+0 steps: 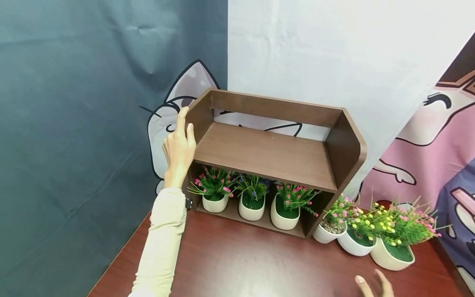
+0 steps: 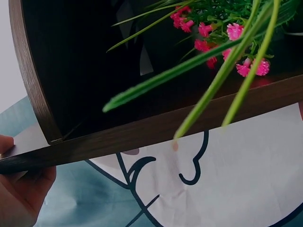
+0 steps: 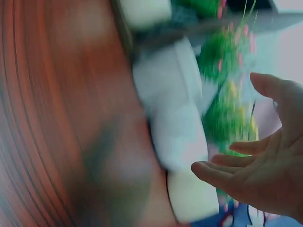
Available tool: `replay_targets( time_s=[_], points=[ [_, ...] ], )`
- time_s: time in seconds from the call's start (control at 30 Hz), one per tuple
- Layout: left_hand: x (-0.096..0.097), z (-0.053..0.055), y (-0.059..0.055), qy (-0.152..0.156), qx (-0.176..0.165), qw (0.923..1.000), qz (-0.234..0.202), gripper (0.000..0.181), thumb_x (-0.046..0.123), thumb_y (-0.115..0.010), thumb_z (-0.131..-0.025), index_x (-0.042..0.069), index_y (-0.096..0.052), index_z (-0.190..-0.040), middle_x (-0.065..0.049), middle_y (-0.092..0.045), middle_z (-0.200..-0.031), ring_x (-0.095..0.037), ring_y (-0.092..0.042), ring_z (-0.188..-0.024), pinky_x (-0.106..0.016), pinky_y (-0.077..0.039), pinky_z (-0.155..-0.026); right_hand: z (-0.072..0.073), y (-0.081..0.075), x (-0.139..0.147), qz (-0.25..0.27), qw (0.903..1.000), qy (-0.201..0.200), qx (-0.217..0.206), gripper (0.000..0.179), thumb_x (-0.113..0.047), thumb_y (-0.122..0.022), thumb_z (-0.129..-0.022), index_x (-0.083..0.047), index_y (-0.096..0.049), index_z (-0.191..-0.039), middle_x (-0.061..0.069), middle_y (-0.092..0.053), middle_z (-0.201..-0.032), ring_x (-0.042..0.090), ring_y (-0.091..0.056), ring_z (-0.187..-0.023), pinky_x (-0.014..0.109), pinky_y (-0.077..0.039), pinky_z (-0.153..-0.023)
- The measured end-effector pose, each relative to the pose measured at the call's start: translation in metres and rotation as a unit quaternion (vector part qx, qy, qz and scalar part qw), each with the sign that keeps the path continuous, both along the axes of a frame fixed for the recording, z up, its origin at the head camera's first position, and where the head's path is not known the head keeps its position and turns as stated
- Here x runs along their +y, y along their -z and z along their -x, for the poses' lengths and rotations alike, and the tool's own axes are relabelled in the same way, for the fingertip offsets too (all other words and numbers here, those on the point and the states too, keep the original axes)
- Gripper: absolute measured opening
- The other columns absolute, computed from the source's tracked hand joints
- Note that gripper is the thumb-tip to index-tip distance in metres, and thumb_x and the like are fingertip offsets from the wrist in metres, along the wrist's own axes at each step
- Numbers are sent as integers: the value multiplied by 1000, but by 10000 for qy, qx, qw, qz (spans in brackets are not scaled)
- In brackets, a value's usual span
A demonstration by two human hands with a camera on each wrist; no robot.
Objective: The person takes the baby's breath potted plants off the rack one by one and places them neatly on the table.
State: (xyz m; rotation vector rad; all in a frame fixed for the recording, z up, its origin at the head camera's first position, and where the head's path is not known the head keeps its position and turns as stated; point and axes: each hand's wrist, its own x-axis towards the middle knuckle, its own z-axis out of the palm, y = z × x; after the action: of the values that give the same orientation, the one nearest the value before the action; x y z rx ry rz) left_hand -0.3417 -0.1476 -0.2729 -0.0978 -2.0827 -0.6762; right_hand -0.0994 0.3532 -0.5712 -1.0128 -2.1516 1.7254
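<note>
My left hand (image 1: 179, 148) holds the left side panel of a brown two-tier shelf (image 1: 267, 154). In the left wrist view the thumb and fingers lie on opposite faces of that panel (image 2: 28, 159). Three potted flowers stand in the lower tier: a pink one (image 1: 215, 202), a purple-blue one (image 1: 252, 210) and another pink one (image 1: 285, 216). At the bottom right, part of my right hand (image 1: 384, 284) shows, holding nothing. Its fingers are extended and spread in the blurred right wrist view, near the white flowerpots (image 3: 180, 132).
Right of the shelf stand three more potted flowers: a small pink one (image 1: 328, 233), a yellow one (image 1: 358, 243) and a larger pink one (image 1: 395, 255). All rest on a glossy reddish-brown table (image 1: 237, 260). A grey-blue curtain (image 1: 92, 123) and a white printed backdrop (image 1: 297, 49) hang behind.
</note>
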Motion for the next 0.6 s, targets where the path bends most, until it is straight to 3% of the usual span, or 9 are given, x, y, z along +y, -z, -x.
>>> replay_targets(
  time_s=[0.03, 0.1, 0.17, 0.23, 0.33, 0.43, 0.53, 0.6],
  points=[
    [1, -1, 1, 3, -2, 10000, -35, 41, 31, -37, -90, 38, -29, -130, -6, -38, -45, -24, -34, -35, -35, -22, -38, 0, -1, -10, 103, 9998, -131, 77, 78, -47, -64, -70, -37, -20, -134, 15, -16, -140, 26, -23, -123, 36, -42, -76],
    [2, -2, 2, 1, 7, 10000, -72, 42, 31, -37, -90, 39, -29, -130, -6, -38, -45, -24, -34, -36, -35, -23, -38, 2, -5, -39, -197, 9987, -413, 215, 72, -43, -63, -72, -33, -27, -133, 17, -28, -135, 21, -35, -117, 22, -44, -66],
    [1, -2, 1, -18, 17, 10000, -61, 42, 30, -37, -90, 39, -29, -130, -6, -38, -45, -23, -35, -36, -35, -23, -38, 9, -16, -82, -577, 9945, -595, 641, 68, -36, -63, -75, -27, -30, -133, 14, -38, -129, 10, -42, -111, 15, -40, -72],
    [1, -2, 2, -37, -5, 10000, -59, 42, 31, -37, -90, 39, -29, -130, -5, -39, -45, -23, -35, -35, -35, -23, -38, 13, -27, -128, -1083, 9838, -866, 1139, 64, -28, -63, -77, -19, -31, -132, 9, -47, -122, 0, -45, -103, 10, -36, -73],
    [2, -4, 3, -64, -50, 9999, -77, 42, 31, -37, -90, 39, -29, -130, -6, -39, -45, -23, -36, -35, -35, -23, -38, 16, -44, -193, -1376, 9648, -1485, 1679, 65, -24, -63, -77, -10, -29, -130, 5, -53, -114, 0, -48, -99, 22, -39, -80],
    [4, -5, 2, -48, -42, 9999, -115, 41, 32, -36, -90, 39, -29, -130, -5, -38, -45, -23, -34, -35, -35, -23, -38, 24, -69, -244, -1184, 9488, -2251, 1871, 62, -21, -64, -77, -6, -31, -127, 10, -52, -114, 16, -50, -103, 38, -40, -81],
    [6, -4, -2, -26, 17, 9999, -124, 41, 33, -35, -90, 39, -29, -130, -4, -36, -45, -21, -32, -35, -34, -22, -38, 40, -91, -283, -903, 9362, -2753, 1990, 62, -27, -62, -77, -6, -32, -127, 14, -48, -119, 28, -47, -107, 42, -36, -84],
    [7, -3, -5, -15, 71, 9999, -120, 40, 34, -35, -90, 39, -29, -130, -4, -35, -45, -21, -31, -35, -34, -21, -38, 54, -99, -303, -798, 9323, -2858, 2069, 66, -31, -63, -76, -9, -30, -128, 13, -45, -122, 27, -44, -109, 40, -35, -87]
  ],
)
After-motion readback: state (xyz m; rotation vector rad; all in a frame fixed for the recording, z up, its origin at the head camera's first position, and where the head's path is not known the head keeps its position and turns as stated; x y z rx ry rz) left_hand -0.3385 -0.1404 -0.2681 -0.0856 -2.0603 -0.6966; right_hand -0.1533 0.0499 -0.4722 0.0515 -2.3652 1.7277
